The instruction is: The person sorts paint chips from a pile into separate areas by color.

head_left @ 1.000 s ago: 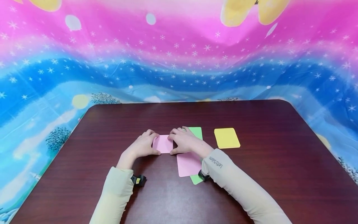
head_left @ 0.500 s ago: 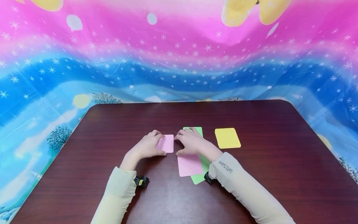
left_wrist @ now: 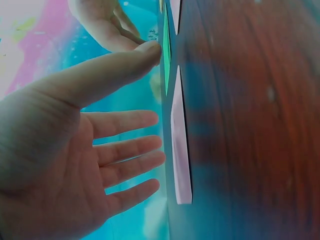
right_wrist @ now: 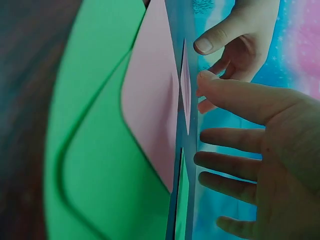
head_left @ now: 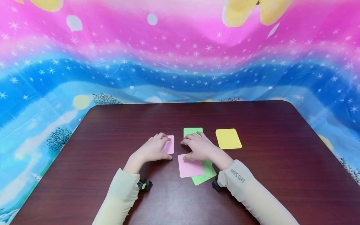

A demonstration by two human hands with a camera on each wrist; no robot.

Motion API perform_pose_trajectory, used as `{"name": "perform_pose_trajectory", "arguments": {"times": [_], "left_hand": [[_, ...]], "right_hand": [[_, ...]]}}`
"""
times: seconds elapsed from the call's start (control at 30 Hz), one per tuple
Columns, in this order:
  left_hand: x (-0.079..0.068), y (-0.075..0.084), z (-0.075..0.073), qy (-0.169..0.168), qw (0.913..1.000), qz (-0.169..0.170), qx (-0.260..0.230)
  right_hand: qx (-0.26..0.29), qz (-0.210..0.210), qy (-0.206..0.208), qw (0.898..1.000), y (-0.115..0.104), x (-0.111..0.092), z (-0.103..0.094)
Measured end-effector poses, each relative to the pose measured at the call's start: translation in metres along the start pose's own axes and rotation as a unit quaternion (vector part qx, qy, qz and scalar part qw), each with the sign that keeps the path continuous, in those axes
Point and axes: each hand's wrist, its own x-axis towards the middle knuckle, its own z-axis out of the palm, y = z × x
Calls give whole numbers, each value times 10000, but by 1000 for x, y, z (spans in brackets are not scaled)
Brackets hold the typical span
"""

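Note:
My left hand (head_left: 153, 149) hovers over a small pink card stack (head_left: 170, 146), partly covering it. In the left wrist view its straight, spread fingers end just above the pink stack (left_wrist: 182, 155), holding nothing. To its right, my right hand (head_left: 203, 148) reaches over green and pink cards with fingers extended and nothing held. A second pink card (head_left: 189, 169) lies beneath its thumb, overlapping green cards (head_left: 207, 175) laid at an angle. Beyond the right fingers shows another green card (head_left: 192, 131), partly hidden by the hand. The right wrist view shows overlapping green cards (right_wrist: 105, 175) close up.
A neat yellow card stack (head_left: 228, 138) lies right of the right hand. All of it rests on a dark red-brown wooden table (head_left: 135, 118) with rounded far corners. A colourful printed cloth (head_left: 180, 62) hangs behind. Each wrist wears a black camera strap.
Both hands have lifted off the pink stack's edges and shifted right. The right hand has drawn away, uncovering more of the green cards. The pink stack stays where it was.

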Motion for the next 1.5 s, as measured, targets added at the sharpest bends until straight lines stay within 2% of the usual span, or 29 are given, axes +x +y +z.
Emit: {"name": "perform_pose_trajectory", "arguments": {"times": [0.4,0.93,1.3,1.5], "left_hand": [[0,17,5,87,9989,465,0],[0,35,14,-217,9965,712,370],[-3,43,18,-289,9944,853,545],[-5,46,18,-321,9938,903,558]], "right_hand": [[-55,-18,362,9993,8,-23,0],[3,26,334,9994,12,-46,3],[64,-192,253,9995,13,-52,3],[63,-174,179,9997,13,-54,3]]}}
